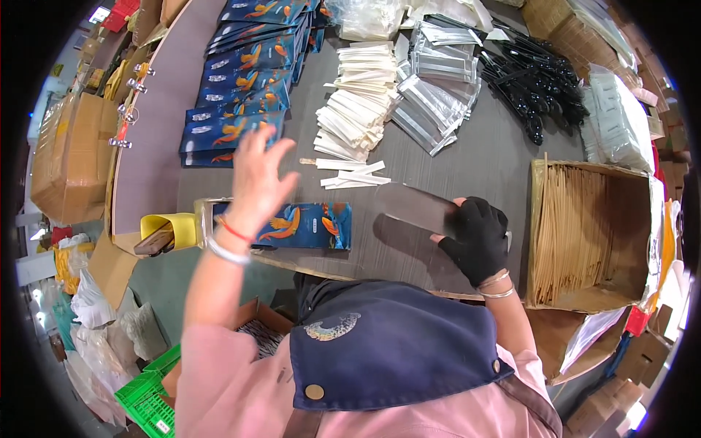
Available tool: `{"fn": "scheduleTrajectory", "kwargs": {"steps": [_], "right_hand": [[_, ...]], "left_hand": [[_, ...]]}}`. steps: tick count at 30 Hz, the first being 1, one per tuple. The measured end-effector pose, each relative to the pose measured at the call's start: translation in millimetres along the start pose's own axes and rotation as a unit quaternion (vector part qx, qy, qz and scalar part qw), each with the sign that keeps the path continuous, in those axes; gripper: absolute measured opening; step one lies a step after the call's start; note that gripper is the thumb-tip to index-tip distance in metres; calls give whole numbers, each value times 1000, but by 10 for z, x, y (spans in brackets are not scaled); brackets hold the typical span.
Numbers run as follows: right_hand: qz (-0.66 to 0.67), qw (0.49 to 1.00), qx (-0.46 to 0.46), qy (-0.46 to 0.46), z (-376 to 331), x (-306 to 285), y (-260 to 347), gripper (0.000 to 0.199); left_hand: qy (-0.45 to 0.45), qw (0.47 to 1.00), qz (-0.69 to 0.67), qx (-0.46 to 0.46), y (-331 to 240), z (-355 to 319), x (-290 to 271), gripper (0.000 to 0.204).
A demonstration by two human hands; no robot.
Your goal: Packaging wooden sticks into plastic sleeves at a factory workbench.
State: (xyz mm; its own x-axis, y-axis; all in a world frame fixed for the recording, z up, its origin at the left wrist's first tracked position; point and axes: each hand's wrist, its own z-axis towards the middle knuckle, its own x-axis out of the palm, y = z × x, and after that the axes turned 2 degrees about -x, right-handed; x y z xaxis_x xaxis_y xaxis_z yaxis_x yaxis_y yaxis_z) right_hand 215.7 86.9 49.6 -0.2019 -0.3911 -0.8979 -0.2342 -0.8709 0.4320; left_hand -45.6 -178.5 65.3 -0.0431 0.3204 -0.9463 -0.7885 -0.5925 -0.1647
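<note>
My bare left hand [259, 175] is over the table with its fingers apart and nothing in them, slightly blurred. Just beyond its fingertips are overlapping blue printed packets [208, 135] with orange fish pictures. Another blue packet [314, 226] lies flat near the front edge, partly hidden by my left wrist. My right hand [475, 237], in a black fingerless glove, grips a flat clear plastic piece [416, 206] by its right end. The piece is blurred and tilted above the table, casting a shadow. A few white paper strips [350, 175] lie between my hands.
A pile of white strips [354, 117], clear plastic trays [438, 109] and black glossy long-handled items [537, 87] cover the back. An open cardboard box [537, 241] of thin wooden sticks stands right. A yellow container [179, 225] sits left. A green crate [150, 394] stands below.
</note>
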Motion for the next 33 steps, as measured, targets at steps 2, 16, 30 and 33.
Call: {"fn": "scheduleTrajectory", "kwargs": {"steps": [2,16,30,33], "right_hand": [[-4,1000,3,13,-31,-3,64,63],[63,990,-115,52,180,307,437,62],[-36,997,15,-72,1575,371,-290,69],[-135,990,-28,-32,1649,541,-457,73]], "left_hand": [[19,992,-91,-84,-348,-416,234,66],[86,955,-206,-198,-718,-704,469,89],[69,991,-91,74,-566,115,828,4],[77,990,-89,76,-536,151,825,4]]}}
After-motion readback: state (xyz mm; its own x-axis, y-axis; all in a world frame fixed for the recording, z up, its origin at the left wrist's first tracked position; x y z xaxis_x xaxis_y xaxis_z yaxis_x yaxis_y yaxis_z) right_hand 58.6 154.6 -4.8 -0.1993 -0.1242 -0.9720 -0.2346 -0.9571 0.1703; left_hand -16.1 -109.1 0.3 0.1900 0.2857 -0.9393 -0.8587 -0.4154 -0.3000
